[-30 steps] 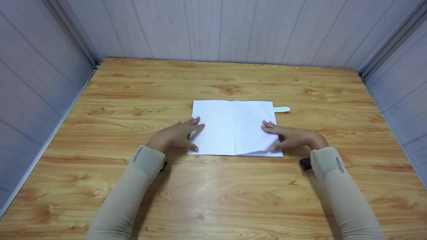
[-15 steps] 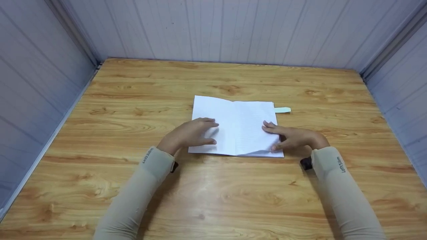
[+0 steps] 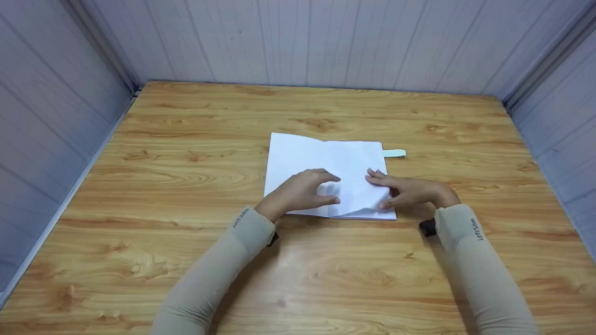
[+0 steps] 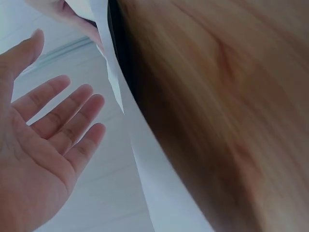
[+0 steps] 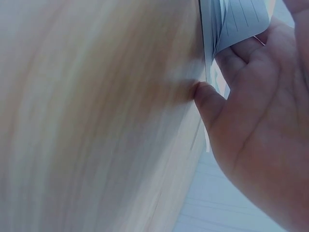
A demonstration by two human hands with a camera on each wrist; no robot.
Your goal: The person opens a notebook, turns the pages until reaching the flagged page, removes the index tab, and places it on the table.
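Note:
A notebook (image 3: 351, 160) lies open on the wooden table (image 3: 298, 279), white pages up. Fine ruled lines show faintly on its right page. My left hand (image 3: 305, 190) hovers over the middle fold, thumb and fingers apart, holding nothing; the left wrist view shows its spread palm (image 4: 38, 159) above the paper. On the right page's outer edge rests my right hand (image 3: 409, 190), fingers extended over the paper and thumb near the lower corner. In the right wrist view the thumb (image 5: 210, 104) touches the notebook's edge, and a lined page (image 5: 246, 21) bows upward beside the fingers.
A pale green strip (image 3: 394, 153) sticks out from the notebook's right side. Panelled walls (image 3: 288, 42) stand behind the table and along both sides. Each wrist carries a dark device, such as the one at the right cuff (image 3: 427, 228).
My left hand has left the notebook's left edge and moved right to the middle fold. The left page's far corner has risen slightly. My right hand stays in place.

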